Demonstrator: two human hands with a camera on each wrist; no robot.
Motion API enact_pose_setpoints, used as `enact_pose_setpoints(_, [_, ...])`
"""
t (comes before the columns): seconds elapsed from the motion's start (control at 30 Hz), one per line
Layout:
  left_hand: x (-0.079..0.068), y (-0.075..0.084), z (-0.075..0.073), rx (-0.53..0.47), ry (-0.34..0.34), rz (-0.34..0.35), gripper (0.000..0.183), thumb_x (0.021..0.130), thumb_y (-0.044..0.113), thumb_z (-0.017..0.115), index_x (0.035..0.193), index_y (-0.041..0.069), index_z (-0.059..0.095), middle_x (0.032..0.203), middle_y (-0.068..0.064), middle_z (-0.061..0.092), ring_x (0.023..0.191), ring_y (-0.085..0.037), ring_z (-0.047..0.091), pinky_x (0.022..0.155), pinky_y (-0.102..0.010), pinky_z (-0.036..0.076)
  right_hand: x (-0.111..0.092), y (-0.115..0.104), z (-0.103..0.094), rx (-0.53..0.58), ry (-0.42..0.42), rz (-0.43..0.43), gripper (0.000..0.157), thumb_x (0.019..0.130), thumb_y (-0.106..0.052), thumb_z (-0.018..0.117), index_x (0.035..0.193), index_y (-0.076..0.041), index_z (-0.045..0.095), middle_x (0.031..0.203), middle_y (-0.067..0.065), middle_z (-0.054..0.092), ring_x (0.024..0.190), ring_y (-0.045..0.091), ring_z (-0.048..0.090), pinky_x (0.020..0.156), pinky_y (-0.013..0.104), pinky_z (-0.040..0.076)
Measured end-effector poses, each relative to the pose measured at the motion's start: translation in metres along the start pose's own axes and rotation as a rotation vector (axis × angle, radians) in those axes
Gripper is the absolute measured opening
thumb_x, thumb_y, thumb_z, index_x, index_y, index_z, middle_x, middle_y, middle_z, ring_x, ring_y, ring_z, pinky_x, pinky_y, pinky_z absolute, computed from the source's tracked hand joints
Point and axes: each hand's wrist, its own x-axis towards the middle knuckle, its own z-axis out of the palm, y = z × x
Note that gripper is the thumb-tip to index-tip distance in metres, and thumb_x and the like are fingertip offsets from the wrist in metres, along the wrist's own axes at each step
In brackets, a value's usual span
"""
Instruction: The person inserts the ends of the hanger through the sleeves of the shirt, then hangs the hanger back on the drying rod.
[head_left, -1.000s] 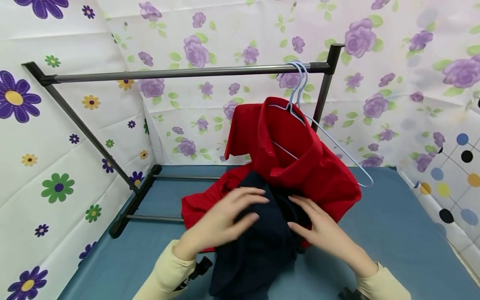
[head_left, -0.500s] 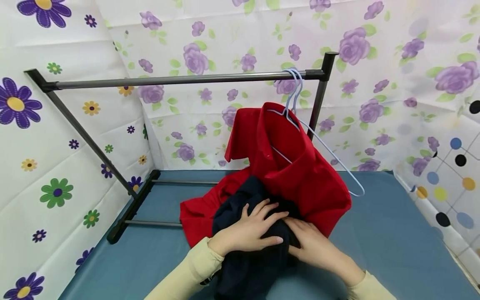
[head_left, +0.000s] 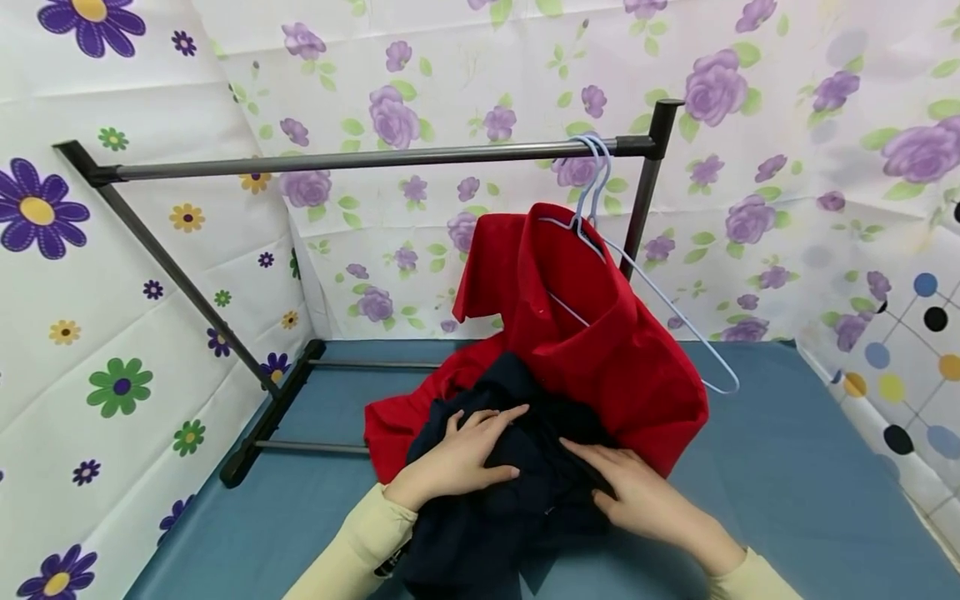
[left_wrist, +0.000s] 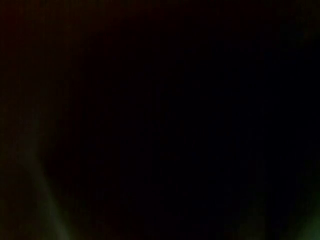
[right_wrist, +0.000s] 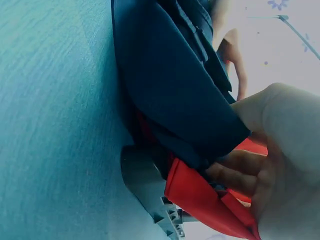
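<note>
A crumpled navy garment point(head_left: 517, 508) lies bunched in front of a red collared shirt point(head_left: 592, 350). My left hand point(head_left: 461, 458) rests on the garment's left side with its fingers spread. At its right edge is my right hand point(head_left: 637, 492); in the right wrist view, the right hand point(right_wrist: 280, 150) pinches a fold of the navy garment point(right_wrist: 175, 85) between thumb and curled fingers. The shirt's collar hangs around a pale blue hanger point(head_left: 675, 307), and its lower part spreads left behind the navy cloth. The left wrist view is almost wholly dark.
Two hanger hooks point(head_left: 596, 179) sit at the right end of a dark metal rail point(head_left: 360, 158). The rack's black foot point(head_left: 273, 417) stands at left on the blue table cover point(head_left: 795, 483). A black rack part point(right_wrist: 142, 172) lies under the clothes. Flower-patterned sheets point(head_left: 420, 75) hang behind.
Both hands came down onto the navy garment and bunched it. Since half a second ago, the left hand has shifted slightly left, and the navy cloth between the hands has spread and refolded.
</note>
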Motion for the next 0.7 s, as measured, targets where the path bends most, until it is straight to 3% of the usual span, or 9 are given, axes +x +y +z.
enact_pose_setpoints(0.07, [0.0, -0.004, 0.003, -0.018, 0.018, -0.004, 0.076, 0.096, 0.04, 0.069, 0.159, 0.029, 0.027, 0.151, 0.004, 0.048, 0.14, -0.025, 0.037, 0.111, -0.068, 0.014, 0.0, 0.0, 0.0, 0.01, -0.006, -0.013, 0.072, 0.093, -0.005, 0.066, 0.156, -0.028, 0.04, 0.144, 0.006, 0.053, 0.118, 0.026, 0.056, 0.101, 0.056, 0.043])
enact_pose_setpoints(0.17, [0.001, -0.007, 0.005, -0.008, 0.039, 0.003, 0.064, 0.097, 0.035, 0.069, 0.153, 0.022, 0.042, 0.142, 0.004, 0.055, 0.135, -0.022, 0.043, 0.111, -0.065, 0.016, 0.0, 0.001, 0.0, 0.027, -0.011, -0.036, 0.072, 0.093, -0.001, 0.063, 0.155, -0.029, 0.04, 0.127, 0.002, 0.059, 0.094, 0.014, 0.058, 0.085, 0.039, 0.049])
enact_pose_setpoints(0.27, [0.001, -0.008, 0.005, 0.004, 0.06, 0.018, 0.051, 0.097, 0.029, 0.069, 0.145, 0.019, 0.053, 0.132, 0.004, 0.063, 0.126, -0.021, 0.049, 0.109, -0.063, 0.02, 0.0, 0.002, -0.001, 0.078, -0.005, -0.065, 0.073, 0.092, 0.005, 0.058, 0.155, -0.028, 0.041, 0.111, -0.002, 0.058, 0.073, 0.007, 0.049, 0.068, 0.028, 0.045])
enact_pose_setpoints(0.4, [0.001, -0.008, 0.0, -0.023, 0.078, 0.036, 0.044, 0.096, 0.02, 0.069, 0.139, 0.022, 0.058, 0.12, 0.007, 0.068, 0.114, -0.018, 0.055, 0.106, -0.06, 0.024, -0.001, 0.004, -0.004, 0.158, 0.018, -0.088, 0.074, 0.092, 0.01, 0.053, 0.154, -0.029, 0.043, 0.119, -0.001, 0.059, 0.073, 0.007, 0.049, 0.07, 0.027, 0.045])
enact_pose_setpoints(0.5, [-0.001, -0.007, -0.009, -0.064, 0.108, 0.065, 0.043, 0.095, 0.016, 0.067, 0.136, 0.026, 0.06, 0.12, 0.01, 0.067, 0.111, -0.014, 0.057, 0.105, -0.056, 0.029, -0.001, 0.003, -0.012, 0.189, 0.037, -0.082, 0.072, 0.094, 0.01, 0.051, 0.152, -0.032, 0.045, 0.128, 0.0, 0.058, 0.081, 0.009, 0.051, 0.073, 0.028, 0.044])
enact_pose_setpoints(0.6, [-0.002, -0.004, -0.024, -0.104, 0.184, 0.131, 0.043, 0.094, 0.012, 0.065, 0.133, 0.027, 0.062, 0.124, 0.011, 0.066, 0.106, -0.01, 0.059, 0.1, -0.047, 0.038, 0.0, -0.003, -0.025, 0.206, 0.083, -0.066, 0.071, 0.094, 0.01, 0.05, 0.149, -0.034, 0.049, 0.125, 0.0, 0.057, 0.08, 0.011, 0.051, 0.07, 0.029, 0.045])
enact_pose_setpoints(0.7, [-0.002, 0.002, -0.043, -0.125, 0.289, 0.199, 0.043, 0.092, 0.006, 0.063, 0.131, 0.025, 0.064, 0.126, 0.009, 0.065, 0.103, -0.008, 0.061, 0.094, -0.039, 0.047, 0.004, -0.014, -0.043, 0.203, 0.188, -0.095, 0.071, 0.091, 0.013, 0.05, 0.144, -0.033, 0.055, 0.125, -0.002, 0.058, 0.084, 0.012, 0.051, 0.067, 0.029, 0.045])
